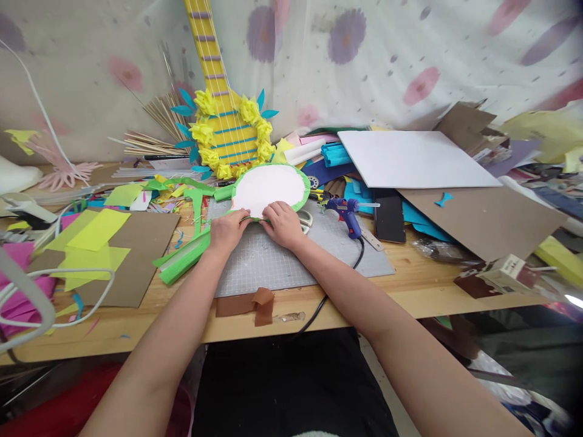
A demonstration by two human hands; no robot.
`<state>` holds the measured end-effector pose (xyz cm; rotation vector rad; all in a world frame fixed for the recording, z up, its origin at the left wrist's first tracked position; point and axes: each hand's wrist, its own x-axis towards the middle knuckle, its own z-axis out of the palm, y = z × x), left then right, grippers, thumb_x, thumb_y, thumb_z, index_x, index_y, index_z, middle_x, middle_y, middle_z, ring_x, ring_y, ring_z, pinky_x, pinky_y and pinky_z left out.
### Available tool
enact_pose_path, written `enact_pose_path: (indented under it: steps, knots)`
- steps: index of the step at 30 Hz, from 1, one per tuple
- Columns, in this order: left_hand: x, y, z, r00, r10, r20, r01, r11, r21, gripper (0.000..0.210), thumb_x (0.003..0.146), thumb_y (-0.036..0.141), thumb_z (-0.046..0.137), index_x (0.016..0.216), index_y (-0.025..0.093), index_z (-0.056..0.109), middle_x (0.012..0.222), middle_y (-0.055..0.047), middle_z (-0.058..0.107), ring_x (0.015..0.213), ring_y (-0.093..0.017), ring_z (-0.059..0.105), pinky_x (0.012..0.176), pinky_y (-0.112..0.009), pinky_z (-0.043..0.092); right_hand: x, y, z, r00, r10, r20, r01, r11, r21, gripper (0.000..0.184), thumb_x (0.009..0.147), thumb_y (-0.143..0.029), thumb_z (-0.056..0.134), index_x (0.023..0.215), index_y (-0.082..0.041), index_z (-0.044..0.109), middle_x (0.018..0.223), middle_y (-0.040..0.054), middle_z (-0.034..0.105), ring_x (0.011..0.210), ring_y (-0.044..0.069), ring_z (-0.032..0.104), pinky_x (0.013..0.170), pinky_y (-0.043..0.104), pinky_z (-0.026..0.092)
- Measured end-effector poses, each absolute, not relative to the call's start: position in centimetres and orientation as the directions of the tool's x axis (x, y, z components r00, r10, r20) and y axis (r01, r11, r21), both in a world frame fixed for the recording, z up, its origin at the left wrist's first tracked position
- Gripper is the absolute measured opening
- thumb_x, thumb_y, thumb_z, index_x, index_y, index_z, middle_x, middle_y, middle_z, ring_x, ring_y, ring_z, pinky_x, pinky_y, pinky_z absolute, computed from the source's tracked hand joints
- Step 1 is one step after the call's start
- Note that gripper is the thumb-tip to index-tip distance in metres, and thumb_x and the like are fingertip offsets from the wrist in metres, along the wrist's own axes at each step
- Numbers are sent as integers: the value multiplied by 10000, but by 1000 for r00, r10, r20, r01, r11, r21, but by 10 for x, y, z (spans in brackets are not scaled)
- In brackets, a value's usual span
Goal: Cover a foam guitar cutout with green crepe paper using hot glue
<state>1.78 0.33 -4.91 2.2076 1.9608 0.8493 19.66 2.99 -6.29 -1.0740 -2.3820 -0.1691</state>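
A rounded white board (272, 185) edged with green crepe paper is tilted up over the grey cutting mat (255, 261). My left hand (229, 229) pinches its near edge with thumb and fingertips. Close beside it, my right hand (282, 224) is closed on the same edge, fingers over the white face. A green crepe paper strip (189, 260) trails to the left, beside my left wrist. Scissors (308, 221) lie just right of my right hand, their blades hidden. Farther right is a blue glue gun (347, 213) with a black cord.
Behind stands a yellow guitar-shaped craft (232, 130) with paper flowers. A phone (389, 215) and a white foam board (414, 159) lie right. Brown cardboard (132, 273) with yellow paper lies left. A brown paper strip (237, 305) is near the table edge.
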Motion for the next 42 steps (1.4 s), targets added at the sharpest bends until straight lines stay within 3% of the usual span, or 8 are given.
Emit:
enact_pose_path:
  steps: [8, 10, 15, 19, 26, 33, 42]
  knots:
    - [9, -1, -44, 115, 924, 366, 914, -243, 326, 493, 751, 186, 662, 1234, 212, 570, 1334, -93, 591, 1226, -262, 547, 1033, -398, 406, 196, 31, -64, -546, 648, 531, 739, 671, -59, 205, 943, -308, 450, 971, -173, 602, 968, 119, 593, 957, 267, 476, 866, 387, 366]
    - [7, -2, -45, 97, 926, 366, 925, -220, 311, 471, 774, 206, 641, 1238, 214, 567, 1335, -101, 588, 1222, -273, 547, 1021, -407, 410, 195, 31, -63, -546, 649, 530, 741, 669, -56, 207, 942, -317, 456, 967, -173, 602, 963, 117, 594, 949, 266, 480, 862, 385, 368]
    - [6, -2, -47, 3, 963, 269, 960, -78, 270, 412, 850, 288, 553, 1259, 240, 576, 1152, -103, 686, 1000, -311, 653, 835, -404, 478, 192, 29, -62, -523, 675, 520, 769, 637, -52, 267, 930, -391, 484, 1008, -164, 599, 976, 127, 586, 953, 278, 475, 857, 391, 363]
    - [8, -4, -47, -6, 964, 264, 967, -62, 248, 403, 866, 295, 520, 1261, 247, 581, 1145, -97, 693, 964, -304, 665, 807, -392, 479, 187, 29, -62, -505, 700, 505, 791, 609, -52, 279, 930, -400, 480, 1022, -163, 596, 986, 137, 578, 955, 285, 467, 860, 404, 352]
    - [10, -4, -49, 35, 948, 318, 967, -112, 229, 367, 868, 281, 530, 1225, 245, 608, 1212, -67, 673, 1037, -262, 652, 842, -360, 483, 182, 31, -60, -537, 683, 495, 801, 597, 46, 297, 904, -412, 523, 1011, -153, 621, 974, 135, 603, 942, 286, 474, 859, 393, 344]
    - [8, -1, -52, 38, 937, 347, 955, -137, 264, 291, 878, 257, 551, 1143, 260, 672, 1249, -57, 659, 1095, -250, 642, 854, -359, 504, 179, 32, -58, -551, 691, 468, 780, 626, -6, 337, 919, -417, 509, 1109, -167, 632, 1228, 114, 622, 969, 278, 476, 859, 392, 356]
    - [9, -1, -50, 26, 947, 321, 945, -128, 301, 274, 888, 273, 543, 1118, 260, 692, 1255, -50, 655, 1115, -245, 635, 877, -360, 498, 179, 34, -60, -529, 712, 462, 770, 631, -93, 383, 925, -437, 500, 1120, -156, 671, 1267, 73, 641, 994, 279, 485, 881, 395, 360]
